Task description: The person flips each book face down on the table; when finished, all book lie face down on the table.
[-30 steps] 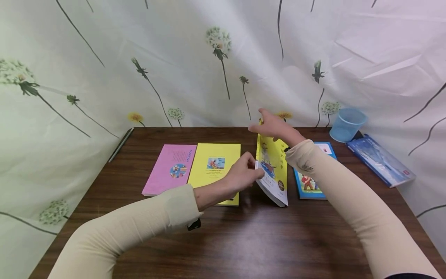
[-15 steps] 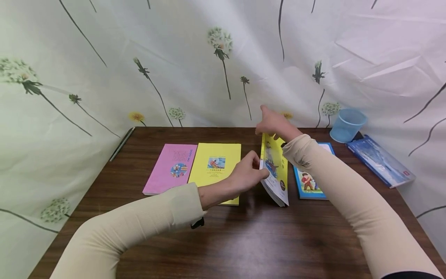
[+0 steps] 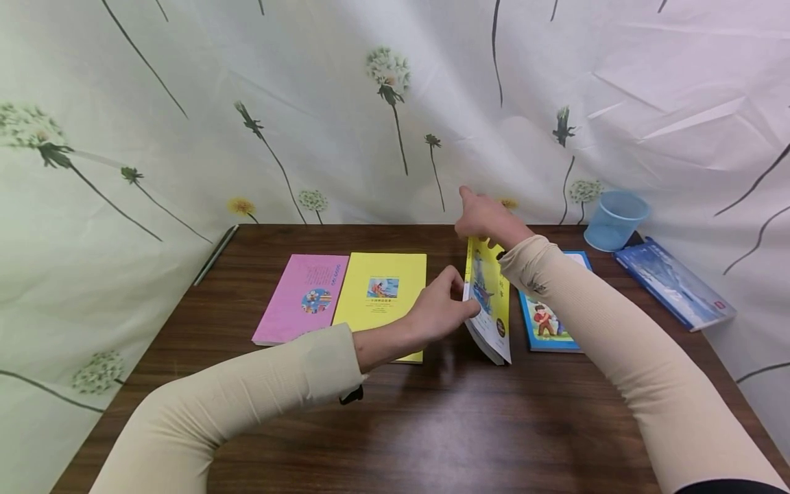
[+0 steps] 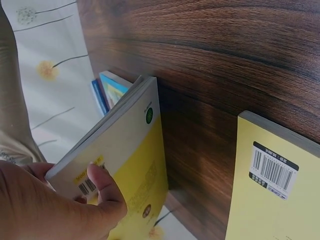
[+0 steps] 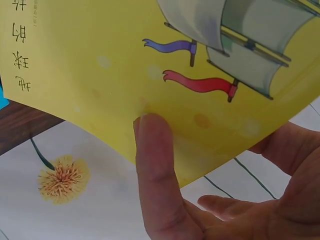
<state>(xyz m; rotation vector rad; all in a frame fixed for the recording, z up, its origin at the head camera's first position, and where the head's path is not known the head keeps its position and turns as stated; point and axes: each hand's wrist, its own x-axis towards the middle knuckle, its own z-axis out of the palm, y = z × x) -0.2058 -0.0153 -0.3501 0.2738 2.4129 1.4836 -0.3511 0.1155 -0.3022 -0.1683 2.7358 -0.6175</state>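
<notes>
In the middle of the table, a yellow-and-white paperback book (image 3: 492, 295) with a ship on its cover stands tilted, its left edge raised. My left hand (image 3: 441, 305) pinches the raised edge near the close end. In the left wrist view, the thumb (image 4: 107, 187) presses the back cover beside a barcode. My right hand (image 3: 487, 218) grips the far end of the book, and the right wrist view has one finger (image 5: 156, 150) lying on the front cover, with other fingers behind it.
Left of the held book lie a yellow book (image 3: 361, 302) and a pink book (image 3: 284, 319). A blue-edged book (image 3: 546, 326) lies under my right forearm. Farther right are a blue book (image 3: 675, 281) and a translucent blue cup (image 3: 617, 219). A flowered curtain (image 3: 308, 123) hangs behind the table.
The raised edge of the ship book has shifted to the right, and both hands have moved slightly right with it. Over the last half second the motion is very small.
</notes>
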